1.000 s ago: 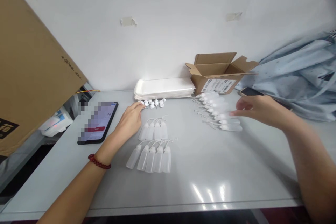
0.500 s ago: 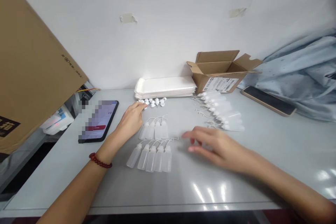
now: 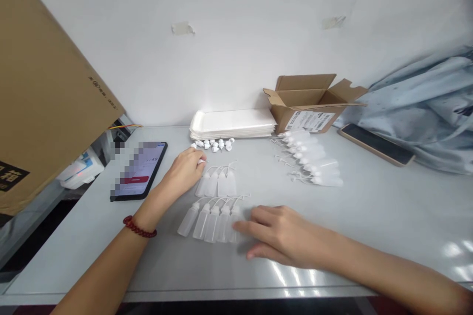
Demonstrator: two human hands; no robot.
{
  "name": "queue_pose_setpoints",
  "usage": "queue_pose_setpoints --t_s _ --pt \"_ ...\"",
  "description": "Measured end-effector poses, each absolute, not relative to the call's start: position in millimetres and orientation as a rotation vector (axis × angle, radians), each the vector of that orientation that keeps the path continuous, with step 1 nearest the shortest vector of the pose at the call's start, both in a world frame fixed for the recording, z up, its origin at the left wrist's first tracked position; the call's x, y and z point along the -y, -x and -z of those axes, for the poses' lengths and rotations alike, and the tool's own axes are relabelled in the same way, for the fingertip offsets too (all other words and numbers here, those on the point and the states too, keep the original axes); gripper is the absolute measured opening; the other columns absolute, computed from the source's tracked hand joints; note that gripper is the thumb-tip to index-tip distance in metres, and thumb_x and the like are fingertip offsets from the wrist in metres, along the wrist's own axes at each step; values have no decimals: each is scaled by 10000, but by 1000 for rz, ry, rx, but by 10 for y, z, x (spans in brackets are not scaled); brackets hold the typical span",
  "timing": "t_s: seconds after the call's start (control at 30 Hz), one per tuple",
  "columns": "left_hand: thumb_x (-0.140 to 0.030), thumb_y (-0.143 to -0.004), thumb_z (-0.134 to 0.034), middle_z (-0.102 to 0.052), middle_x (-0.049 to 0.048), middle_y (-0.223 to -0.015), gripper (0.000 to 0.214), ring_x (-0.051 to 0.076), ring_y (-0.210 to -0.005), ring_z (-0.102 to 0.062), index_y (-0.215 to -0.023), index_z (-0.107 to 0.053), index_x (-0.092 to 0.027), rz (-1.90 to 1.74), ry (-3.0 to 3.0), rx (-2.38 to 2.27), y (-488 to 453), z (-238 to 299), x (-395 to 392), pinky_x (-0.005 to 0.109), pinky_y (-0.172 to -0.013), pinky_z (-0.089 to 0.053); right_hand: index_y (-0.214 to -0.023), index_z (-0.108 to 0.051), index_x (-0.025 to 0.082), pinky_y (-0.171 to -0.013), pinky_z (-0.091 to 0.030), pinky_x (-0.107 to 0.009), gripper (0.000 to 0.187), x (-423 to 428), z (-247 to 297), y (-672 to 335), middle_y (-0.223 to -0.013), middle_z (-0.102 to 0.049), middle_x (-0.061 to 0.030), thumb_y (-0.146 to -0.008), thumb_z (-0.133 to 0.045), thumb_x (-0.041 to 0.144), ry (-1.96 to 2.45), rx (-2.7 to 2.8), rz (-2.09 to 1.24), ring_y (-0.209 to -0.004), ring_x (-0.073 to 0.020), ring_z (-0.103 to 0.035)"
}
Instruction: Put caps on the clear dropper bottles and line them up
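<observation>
Pinched in my left hand (image 3: 185, 170) is a white needle-tip cap (image 3: 201, 161), its thin tip pointing right. More white caps (image 3: 214, 145) lie in a small group just beyond that hand. My right hand (image 3: 281, 234) has its thumb and fingers apart. Its index fingertip is at the rightmost bottle (image 3: 234, 226) of the front row; whether it touches is hard to tell. That row has several translucent squeeze bottles (image 3: 200, 224) with thin tethers. Behind them lies a shorter row of similar bottles (image 3: 211, 183).
A stack of white padded envelopes (image 3: 234, 124) and an open cardboard box (image 3: 306, 108) stand against the wall. More bottles (image 3: 314, 157) lie before the box. One phone (image 3: 142, 172) is at left, another (image 3: 375, 143) at right beside blue cloth (image 3: 424, 108).
My left hand has drawn back slightly from the caps with one between its fingers. My right hand has moved down and left to the front row of bottles.
</observation>
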State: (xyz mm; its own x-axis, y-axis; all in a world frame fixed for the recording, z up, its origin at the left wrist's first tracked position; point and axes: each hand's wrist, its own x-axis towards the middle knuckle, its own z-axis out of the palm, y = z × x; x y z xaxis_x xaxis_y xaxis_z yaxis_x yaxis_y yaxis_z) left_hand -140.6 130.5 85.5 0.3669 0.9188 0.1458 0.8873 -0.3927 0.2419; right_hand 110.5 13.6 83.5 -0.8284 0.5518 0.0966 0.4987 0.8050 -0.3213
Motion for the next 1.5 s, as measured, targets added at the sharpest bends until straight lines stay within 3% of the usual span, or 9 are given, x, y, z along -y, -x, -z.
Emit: queue_pose_setpoints --t_s 0.27,0.47,0.83,1.17,1.37,1.5 --pt "-190 -814 -455 -675 109 -891 218 253 -797 -629 -862 -663 -146 -431 -2447 -1648 1386 -909 -1259 394 -792 -488 -1155 -581 165 -561 -401 -253 449 -175 -840 -1042 -789 -604 -47 -971 -339 495 842 2815 -377 -647 -157 -566" --pt "-218 -829 -491 -684 110 -997 253 226 -833 -644 -994 -665 -137 -661 -2318 -1730 1309 -1019 -1166 371 -812 -509 -1162 -580 170 -580 -407 -251 419 -176 -829 -1051 -778 -609 -43 -984 -337 461 848 2799 -409 -653 -152 -570" --pt "-300 -814 -612 -682 74 -1007 201 203 -932 -631 -907 -734 -171 -949 -1771 -1217 1012 -1151 -864 340 -825 -543 -1090 -617 163 -537 -387 -254 337 -162 -809 -1083 -751 -580 -40 -993 -352 347 850 2780 -307 -607 -144 -535" --pt "-338 -770 -704 -723 41 -988 189 206 -950 -634 -910 -755 -223 -953 -1430 -1128 936 -1224 -718 351 -906 -490 -1119 -575 163 -556 -484 -247 228 -232 -776 -1189 -925 -604 -110 -949 -450 250 810 2533 -18 -722 -156 -591" --pt "-335 -758 -717 -721 43 -958 144 175 -890 -608 -825 -770 -218 -863 -1144 -1009 822 -1168 -633 299 -813 -479 -1113 -548 166 -583 -509 -256 226 -210 -791 -1215 -1017 -580 -129 -911 -455 124 804 2465 -233 -687 -135 -570" --pt "-345 -781 -694 -712 38 -844 169 159 -810 -592 -849 -770 -211 -783 -1094 -927 766 -1164 -586 306 -792 -460 -1115 -539 172 -657 -523 -261 255 -209 -844 -1208 -1039 -560 -117 -897 -436 90 761 2402 -525 -778 -142 -578"
